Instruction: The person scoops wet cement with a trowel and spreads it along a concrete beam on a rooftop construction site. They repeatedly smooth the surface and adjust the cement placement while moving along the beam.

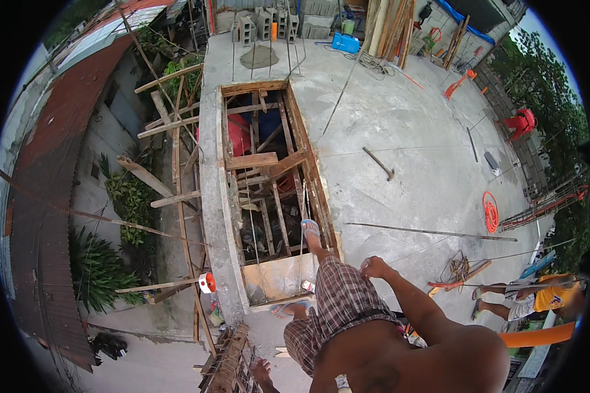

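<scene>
My right hand [375, 267] hangs in front of my plaid shorts [357, 291], fingers curled; whether anything is inside them is hidden. Low in the view, my left hand [261, 372] has its fingers apart, near a bundle of rough brown poles [226, 357]. One sandalled foot [311, 229] is at the right edge of a rectangular floor opening, and the other foot [292, 308] stands by its near end. Timber framing [252, 161] crosses the opening, with a pale board [275, 280] at the near end.
A hammer [379, 162] and a long rod [432, 231] lie on the concrete floor [413, 131]. An orange coil [490, 213] sits at right, near another person [557, 295]. Hollow blocks [263, 26] and a blue case [345, 43] stand far back. Wooden poles [177, 196] edge the left drop.
</scene>
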Available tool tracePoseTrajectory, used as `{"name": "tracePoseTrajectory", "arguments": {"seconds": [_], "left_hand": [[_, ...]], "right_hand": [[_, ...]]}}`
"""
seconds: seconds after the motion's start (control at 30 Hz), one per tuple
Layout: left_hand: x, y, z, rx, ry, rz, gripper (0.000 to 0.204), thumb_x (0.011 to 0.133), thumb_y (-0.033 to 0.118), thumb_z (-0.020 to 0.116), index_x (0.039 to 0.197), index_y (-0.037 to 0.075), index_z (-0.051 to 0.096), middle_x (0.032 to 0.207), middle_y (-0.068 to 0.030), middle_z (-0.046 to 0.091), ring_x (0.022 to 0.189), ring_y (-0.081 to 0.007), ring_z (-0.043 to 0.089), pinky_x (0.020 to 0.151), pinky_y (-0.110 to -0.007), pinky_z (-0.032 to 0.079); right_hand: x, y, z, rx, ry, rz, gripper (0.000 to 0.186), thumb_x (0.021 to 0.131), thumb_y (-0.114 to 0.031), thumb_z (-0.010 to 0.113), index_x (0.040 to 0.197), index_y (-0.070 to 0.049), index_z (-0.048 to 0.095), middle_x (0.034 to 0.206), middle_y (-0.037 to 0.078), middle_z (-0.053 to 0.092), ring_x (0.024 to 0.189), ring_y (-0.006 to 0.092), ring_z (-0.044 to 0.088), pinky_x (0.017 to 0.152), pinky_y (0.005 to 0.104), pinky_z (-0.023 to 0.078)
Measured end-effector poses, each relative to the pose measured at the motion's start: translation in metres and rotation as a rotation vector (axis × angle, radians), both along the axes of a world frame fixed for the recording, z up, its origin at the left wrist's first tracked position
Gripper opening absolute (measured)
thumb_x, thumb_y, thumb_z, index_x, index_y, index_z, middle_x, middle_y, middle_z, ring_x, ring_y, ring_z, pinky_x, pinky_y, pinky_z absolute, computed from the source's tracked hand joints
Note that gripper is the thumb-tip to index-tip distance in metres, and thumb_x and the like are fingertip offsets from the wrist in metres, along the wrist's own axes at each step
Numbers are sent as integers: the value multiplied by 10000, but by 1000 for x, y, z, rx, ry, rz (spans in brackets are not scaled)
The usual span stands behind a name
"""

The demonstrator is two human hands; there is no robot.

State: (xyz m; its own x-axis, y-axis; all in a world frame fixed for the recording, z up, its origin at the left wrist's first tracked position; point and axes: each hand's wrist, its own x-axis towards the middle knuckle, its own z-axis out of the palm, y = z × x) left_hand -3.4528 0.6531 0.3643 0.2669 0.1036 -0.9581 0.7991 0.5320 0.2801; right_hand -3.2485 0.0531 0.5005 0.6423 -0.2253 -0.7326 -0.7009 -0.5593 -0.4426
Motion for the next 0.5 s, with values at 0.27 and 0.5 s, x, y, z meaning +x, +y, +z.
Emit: {"name": "tracePoseTrajectory", "arguments": {"seconds": [0.27,0.5], "left_hand": [[179,-38,19,-272,-272,64,209,901,271,606,928,64,594,868,-56,581,762,-176,563,493,-313,412],[416,-327,18,195,-135,-153,351,951,363,494,1145,71,500,1115,-97,509,974,-233,525,699,-359,417]], "right_hand": [[65,-124,-38,-240,39,124,465,685,-390,669,866,37,699,889,268,680,887,389,672,773,412,545],[199,-386,-83,27,-19,-235,237,744,-241,724,878,-46,717,753,85,707,668,209,695,614,343,545]]}}
